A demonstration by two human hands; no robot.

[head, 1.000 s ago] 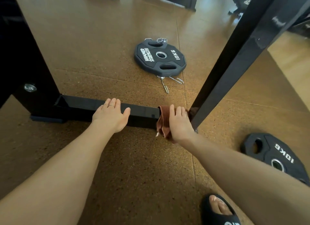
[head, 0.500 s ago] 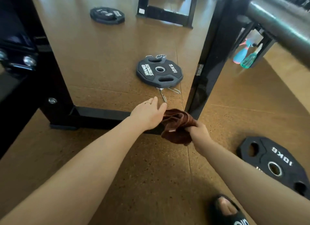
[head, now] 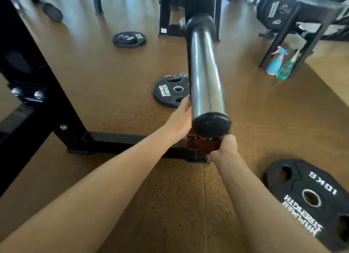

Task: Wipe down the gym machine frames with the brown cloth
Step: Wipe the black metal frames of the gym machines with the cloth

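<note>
Spanning the floor from 9 to 6 o'clock, black machine frame (head: 105,142), its base bar running low across centre. Steel bar sleeve (head: 204,79) juts toward camera at 12 o'clock, end cap hiding part of both hands. 10 kg plate (head: 309,200) at 4 o'clock. Left hand (head: 180,120), grip not discernible. Right hand (head: 224,145) clenches bunched brown cloth (head: 200,144), just below the cap.

three weight plates (head: 309,198) (head: 171,91) (head: 129,39) on the floor, two spray bottles (head: 276,64) (head: 287,68), one brown cloth (head: 200,144), two hands (head: 181,118) (head: 225,146).
</note>
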